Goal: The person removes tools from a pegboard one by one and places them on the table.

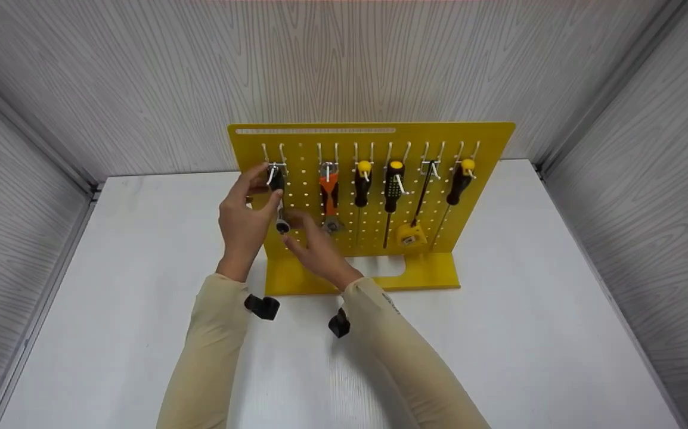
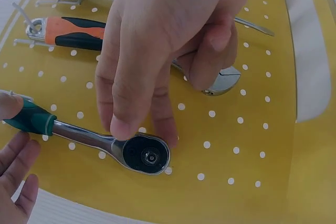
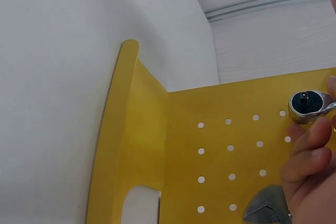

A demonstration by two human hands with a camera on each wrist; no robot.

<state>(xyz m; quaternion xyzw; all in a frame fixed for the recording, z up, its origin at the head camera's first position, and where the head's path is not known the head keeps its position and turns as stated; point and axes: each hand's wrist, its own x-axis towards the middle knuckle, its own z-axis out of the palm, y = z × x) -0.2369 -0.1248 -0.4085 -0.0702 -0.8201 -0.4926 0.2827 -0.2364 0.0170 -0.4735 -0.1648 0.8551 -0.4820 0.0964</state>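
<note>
A ratchet wrench [image 1: 282, 226] with a green and black handle is at the left hooks of the yellow pegboard [image 1: 374, 132], head down. My left hand [image 1: 246, 221] holds its handle near the hook, thumb on one side and fingers on the other. Lower down, my right hand [image 1: 320, 251] pinches the ratchet head between thumb and finger. The left wrist view shows the round head [image 2: 147, 153] and chrome shaft before the board. Whether the handle's end is on the hook cannot be made out.
Right of the ratchet hang an orange-handled adjustable wrench [image 1: 329, 193], several screwdrivers [image 1: 394, 179] and a yellow tape measure [image 1: 411, 236]. Metal hooks jut out from the board. It stands on a white table [image 1: 529, 298] between wood-grain walls.
</note>
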